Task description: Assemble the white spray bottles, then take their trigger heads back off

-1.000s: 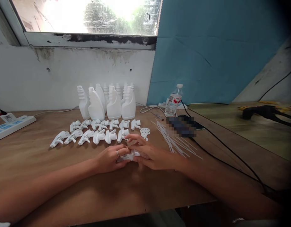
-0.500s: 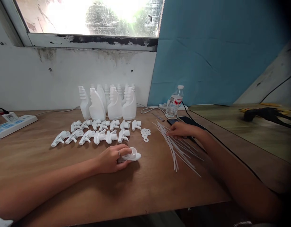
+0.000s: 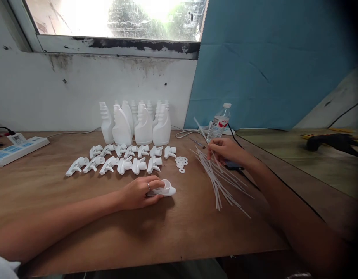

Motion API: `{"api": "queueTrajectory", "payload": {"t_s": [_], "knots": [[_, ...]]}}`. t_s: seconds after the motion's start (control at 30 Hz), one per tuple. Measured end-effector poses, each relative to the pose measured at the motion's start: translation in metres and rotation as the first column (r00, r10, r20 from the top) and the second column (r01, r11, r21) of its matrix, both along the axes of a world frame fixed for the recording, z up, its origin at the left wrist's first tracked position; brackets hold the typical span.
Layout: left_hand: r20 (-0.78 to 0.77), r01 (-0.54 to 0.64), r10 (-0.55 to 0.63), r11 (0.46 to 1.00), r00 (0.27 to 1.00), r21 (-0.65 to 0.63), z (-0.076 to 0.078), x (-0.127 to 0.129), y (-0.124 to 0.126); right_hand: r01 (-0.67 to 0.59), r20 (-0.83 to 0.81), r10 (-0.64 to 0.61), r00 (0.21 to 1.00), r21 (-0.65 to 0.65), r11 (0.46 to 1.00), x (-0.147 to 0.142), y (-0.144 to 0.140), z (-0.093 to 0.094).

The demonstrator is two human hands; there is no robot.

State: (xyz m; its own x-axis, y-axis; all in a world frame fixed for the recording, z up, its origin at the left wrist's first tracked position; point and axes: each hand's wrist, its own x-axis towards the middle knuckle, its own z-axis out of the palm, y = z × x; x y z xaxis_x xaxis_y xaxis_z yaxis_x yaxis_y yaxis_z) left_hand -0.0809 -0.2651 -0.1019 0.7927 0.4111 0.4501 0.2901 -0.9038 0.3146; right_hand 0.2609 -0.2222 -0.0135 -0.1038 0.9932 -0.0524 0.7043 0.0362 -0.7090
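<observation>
My left hand (image 3: 144,192) is closed on a white spray trigger head (image 3: 169,190) lying on the wooden table, its round collar facing up. My right hand (image 3: 222,150) pinches a thin white tube (image 3: 199,127), which slants up and left from the fingers. Beneath that hand a loose bundle of white tubes (image 3: 215,182) is spread across the tabletop. Between my hands lies a small cluster of white ring washers (image 3: 181,161). Two rows of white spray trigger heads (image 3: 125,166) sit beyond my left hand.
Several white bottles (image 3: 122,126) without caps stand against the wall. A clear water bottle (image 3: 218,124) is at the back right, near a white cable and a dark phone (image 3: 232,165). A power strip (image 3: 21,150) lies at the left, and a black cord runs along the right.
My right hand has risen slightly off the bundle, lifting one tube whose far end now points upward. My left hand keeps its hold on the trigger head. The view has shifted a little.
</observation>
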Motion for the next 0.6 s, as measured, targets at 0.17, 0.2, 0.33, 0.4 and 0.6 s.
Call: {"api": "queueTrajectory", "payload": {"t_s": [0.17, 0.2, 0.33, 0.4, 0.6], "knots": [[-0.009, -0.124, 0.124, 0.988, 0.992, -0.095, 0.000, -0.001, -0.004, -0.201, -0.454, 0.331, 0.827, 0.310, 0.929, -0.042, -0.028, 0.001], [-0.007, -0.138, 0.138, 0.982, 0.990, -0.132, 0.001, -0.001, -0.005, -0.222, -0.466, 0.372, 0.803, 0.345, 0.912, -0.050, -0.033, -0.002], [-0.029, -0.153, 0.150, 0.961, 0.988, -0.230, 0.002, -0.001, -0.006, -0.342, -0.403, 0.496, 0.769, 0.396, 0.852, -0.073, -0.046, -0.018], [-0.036, -0.149, 0.145, 0.962, 0.989, -0.227, 0.002, -0.001, -0.006, -0.398, -0.329, 0.519, 0.789, 0.369, 0.840, -0.081, -0.050, -0.025], [0.000, -0.112, 0.113, 0.981, 0.994, -0.157, 0.000, -0.001, -0.004, -0.500, -0.116, 0.542, 0.832, 0.264, 0.825, -0.091, -0.051, -0.036]]}}
